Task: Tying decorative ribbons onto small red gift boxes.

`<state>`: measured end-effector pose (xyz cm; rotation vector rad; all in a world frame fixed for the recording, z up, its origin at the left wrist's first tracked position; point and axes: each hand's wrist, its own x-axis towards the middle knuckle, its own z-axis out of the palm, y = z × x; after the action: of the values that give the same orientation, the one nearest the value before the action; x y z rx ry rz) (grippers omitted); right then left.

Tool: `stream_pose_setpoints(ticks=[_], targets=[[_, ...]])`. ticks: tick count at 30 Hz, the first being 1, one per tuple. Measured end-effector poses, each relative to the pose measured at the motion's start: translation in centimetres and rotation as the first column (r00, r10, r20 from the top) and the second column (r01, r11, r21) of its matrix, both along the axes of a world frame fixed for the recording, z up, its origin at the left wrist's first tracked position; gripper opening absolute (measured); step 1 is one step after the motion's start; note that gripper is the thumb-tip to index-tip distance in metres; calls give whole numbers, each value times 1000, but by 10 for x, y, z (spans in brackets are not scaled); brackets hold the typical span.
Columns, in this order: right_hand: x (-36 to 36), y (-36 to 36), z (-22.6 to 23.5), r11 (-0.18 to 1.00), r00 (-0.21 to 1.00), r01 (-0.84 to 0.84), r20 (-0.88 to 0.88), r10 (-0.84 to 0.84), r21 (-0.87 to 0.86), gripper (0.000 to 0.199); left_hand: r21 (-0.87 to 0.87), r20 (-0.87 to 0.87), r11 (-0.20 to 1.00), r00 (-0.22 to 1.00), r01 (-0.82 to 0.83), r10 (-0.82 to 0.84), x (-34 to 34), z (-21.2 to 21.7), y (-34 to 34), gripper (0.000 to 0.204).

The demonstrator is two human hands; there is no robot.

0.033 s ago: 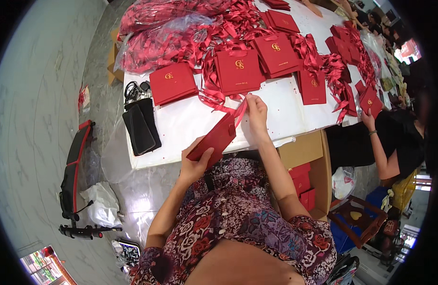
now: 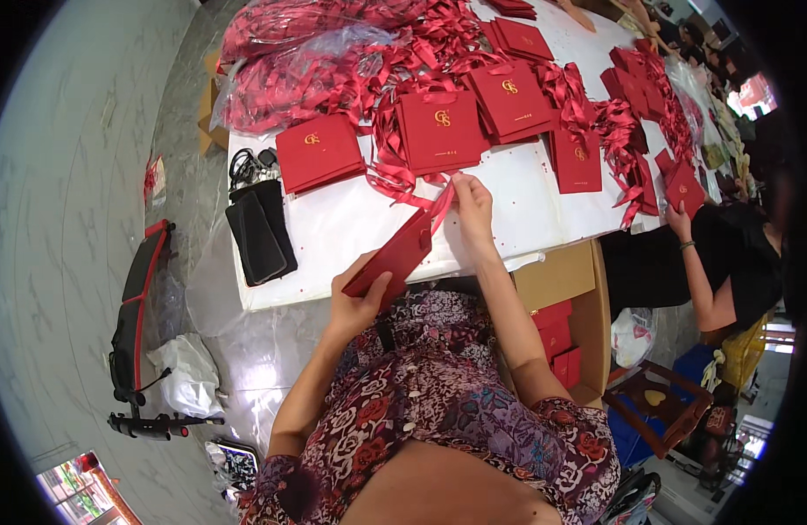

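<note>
My left hand (image 2: pixel 361 302) is closed around a flat red gift bag (image 2: pixel 393 261), thumb on its near face. The bag is tilted just past the table's front edge. To its right, my right hand (image 2: pixel 474 208) pinches a red ribbon (image 2: pixel 441 206) between thumb and fingers. This ribbon runs to the bag's upper end; how it is fixed there is hard to make out. Beyond my hands lie a stack of red bags with gold print (image 2: pixel 440 131) and another stack (image 2: pixel 319 153) to its left. Loose ribbons (image 2: pixel 390 179) trail between them.
Plastic-wrapped red ribbon bundles (image 2: pixel 289 92) cover the far left of the white table (image 2: pixel 333 232). A black phone (image 2: pixel 250 236) lies on a dark cloth at the left edge. An open carton (image 2: pixel 587 324) of red bags stands below. At right, a co-worker's hand (image 2: pixel 681 220) holds a red bag.
The gift bag in my left hand has tilted and shifted very slightly to the left. My right hand stays pinched on the ribbon.
</note>
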<state>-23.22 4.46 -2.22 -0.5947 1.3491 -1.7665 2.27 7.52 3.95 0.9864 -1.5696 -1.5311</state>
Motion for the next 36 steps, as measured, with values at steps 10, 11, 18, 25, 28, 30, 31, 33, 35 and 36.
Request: stream_pose_setpoints(ticks=[10, 11, 18, 25, 28, 30, 31, 33, 35, 36], targets=[[-4, 2, 3, 979, 238, 202, -970, -48, 1, 15, -666, 362, 744, 895, 51, 262, 24, -1, -17, 67], [-4, 2, -1, 980, 238, 200, -970, -46, 2, 15, -671, 432, 732, 864, 115, 260, 21, -10, -15, 69], [7, 25, 12, 979, 518, 38, -842, 154, 202, 9, -552, 648, 740, 756, 384, 91, -3, -49, -5, 75], [29, 57, 34, 994, 379, -104, -924, 54, 16, 12, -51, 173, 995, 982, 86, -76, -47, -47, -29, 26], [39, 65, 43, 982, 315, -191, -947, 69, 9, 13, 513, -236, 821, 961, 249, -144, -57, -48, -42, 29], [44, 69, 48, 964, 281, -265, -956, 79, 2, 15, 486, -235, 841, 962, 238, -137, -58, -49, -40, 28], [45, 69, 53, 963, 281, -268, -956, 82, 3, 15, 457, -233, 860, 963, 228, -131, -59, -50, -39, 28], [46, 70, 60, 951, 396, -305, -900, 179, 55, 13, 420, -210, 885, 970, 200, -119, -59, -48, -37, 25], [52, 67, 56, 965, 560, -257, -806, 189, 48, 12, 381, -187, 908, 976, 173, -108, -61, -48, -32, 22], [54, 65, 52, 977, 704, -207, -686, 184, 49, 12, 261, -152, 957, 985, 125, -87, -63, -49, -28, 20]])
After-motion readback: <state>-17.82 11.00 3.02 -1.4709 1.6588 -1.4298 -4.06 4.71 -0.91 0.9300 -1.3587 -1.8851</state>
